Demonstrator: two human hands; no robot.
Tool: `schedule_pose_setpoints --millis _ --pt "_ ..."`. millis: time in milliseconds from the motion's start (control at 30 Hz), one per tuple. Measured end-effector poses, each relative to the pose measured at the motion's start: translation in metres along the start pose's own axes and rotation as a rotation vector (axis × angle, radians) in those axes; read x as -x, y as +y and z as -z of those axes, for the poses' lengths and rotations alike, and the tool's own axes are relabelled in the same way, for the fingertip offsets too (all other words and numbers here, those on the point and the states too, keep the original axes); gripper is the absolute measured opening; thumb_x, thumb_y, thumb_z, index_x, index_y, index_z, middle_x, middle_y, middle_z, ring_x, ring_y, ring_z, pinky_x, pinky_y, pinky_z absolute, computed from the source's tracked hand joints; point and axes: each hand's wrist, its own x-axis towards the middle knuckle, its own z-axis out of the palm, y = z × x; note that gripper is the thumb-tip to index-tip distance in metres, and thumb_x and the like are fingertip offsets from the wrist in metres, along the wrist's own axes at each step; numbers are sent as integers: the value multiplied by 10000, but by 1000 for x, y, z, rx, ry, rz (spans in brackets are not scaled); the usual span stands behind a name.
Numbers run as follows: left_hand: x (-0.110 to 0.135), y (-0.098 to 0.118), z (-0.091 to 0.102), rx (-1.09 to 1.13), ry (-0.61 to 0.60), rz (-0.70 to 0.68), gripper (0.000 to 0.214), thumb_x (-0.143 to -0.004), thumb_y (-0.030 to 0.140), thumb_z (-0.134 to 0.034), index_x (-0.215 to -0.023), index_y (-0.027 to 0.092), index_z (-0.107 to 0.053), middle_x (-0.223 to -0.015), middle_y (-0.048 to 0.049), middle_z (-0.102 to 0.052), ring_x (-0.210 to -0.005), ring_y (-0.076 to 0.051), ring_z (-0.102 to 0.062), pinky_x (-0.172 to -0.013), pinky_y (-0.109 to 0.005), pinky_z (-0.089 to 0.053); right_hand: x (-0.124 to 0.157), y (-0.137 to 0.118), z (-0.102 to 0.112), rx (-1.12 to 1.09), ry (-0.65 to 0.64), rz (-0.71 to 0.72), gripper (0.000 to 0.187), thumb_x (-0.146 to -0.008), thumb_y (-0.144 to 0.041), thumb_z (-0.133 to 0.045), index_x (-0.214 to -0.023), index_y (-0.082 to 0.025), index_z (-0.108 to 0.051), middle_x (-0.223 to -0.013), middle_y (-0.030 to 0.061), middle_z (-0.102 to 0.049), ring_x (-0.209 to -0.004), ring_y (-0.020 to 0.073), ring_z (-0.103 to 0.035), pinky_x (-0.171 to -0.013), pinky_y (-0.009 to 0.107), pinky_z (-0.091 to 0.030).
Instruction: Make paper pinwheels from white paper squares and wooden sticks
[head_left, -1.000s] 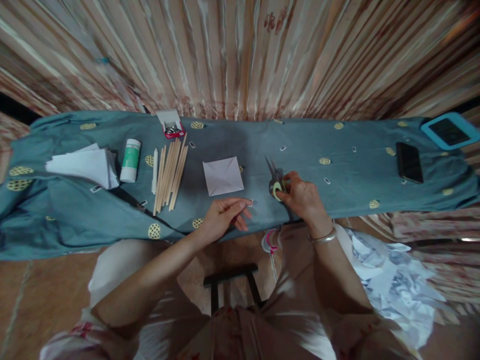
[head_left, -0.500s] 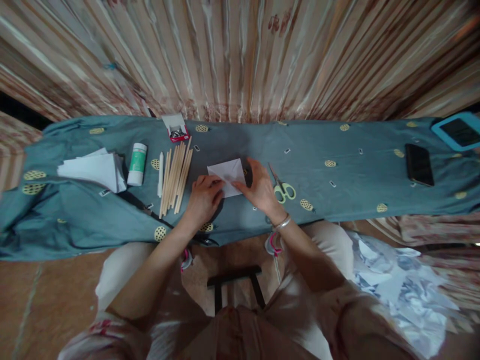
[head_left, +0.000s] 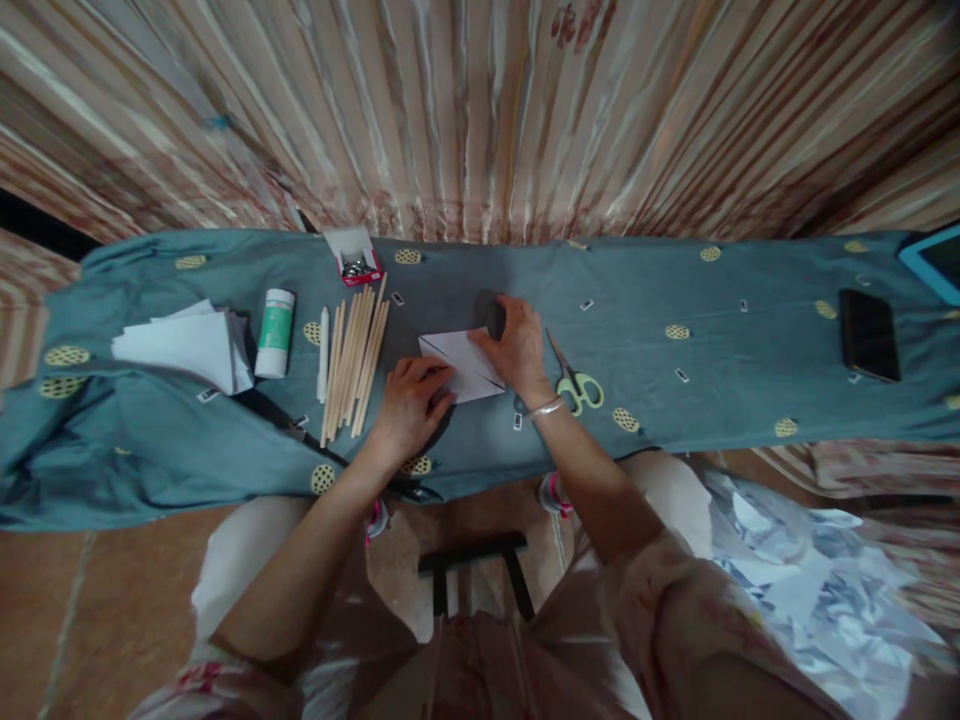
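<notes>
A small square of white paper (head_left: 476,378) lies on the cloth in front of me, with dark diagonal lines, slits or fold gaps, running in from its upper left and lower right corners. My left hand (head_left: 412,405) holds its left edge, fingers curled and thumb against the paper. At the upper right corner is my right hand (head_left: 517,350), its thumb on the paper and the other fingers curved beyond it; the corner itself is hidden. Beside that hand lie scissors (head_left: 577,385) with green handles.
To the left are wooden sticks (head_left: 356,365), a white stick (head_left: 323,355), a glue stick (head_left: 275,333), a stack of paper (head_left: 184,345) and a red box (head_left: 360,268) with small metal pieces. At right lie a phone (head_left: 868,335) and a blue-framed device (head_left: 937,262). Paper scraps (head_left: 825,580) fill a bag below.
My right hand has moved up to the paper's upper right corner, its thumb leaving the middle. The paper has turned slightly, and dark diagonal lines now show on it.
</notes>
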Motion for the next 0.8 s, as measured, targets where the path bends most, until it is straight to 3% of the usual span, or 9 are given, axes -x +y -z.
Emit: schedule_pose_setpoints --millis 167,400,633,800 --pt "0 3 2 -31 -21 -7 424 -825 384 -712 -1180 153 -679 -1231 -143 -635 -1144 -345 -518 -933 -491 -452 -11 7 2 0 -23 11 425 -870 -276 -646 -1245 -89 -576 -1226 173 -650 -1161 283 -585 -1031 409 -445" --pt "2 11 4 -160 -23 -44 415 -855 367 -697 -1196 134 -655 -1227 -154 -643 -1119 -345 -532 -897 -476 -453 -25 16 19 -53 -80 27 247 -880 -200 -570 -1094 -132 -672 -1086 132 -721 -995 257 -671 -920 397 -518" --pt "2 17 6 -210 9 -127 316 -882 317 -675 -1146 143 -672 -1187 -140 -668 -1094 -320 -553 -876 -450 -455 28 11 44 -171 -5 224 294 -942 -243 -483 -1166 -183 -665 -1205 121 -705 -1147 269 -638 -1045 455 -476" --pt "1 19 2 -234 7 -184 186 -903 253 -643 -1060 167 -692 -1119 -108 -695 -1043 -290 -571 -850 -418 -447 46 -1 51 -200 -136 417 341 -969 -182 -421 -1202 -194 -670 -1293 113 -667 -1248 239 -583 -1103 455 -447"
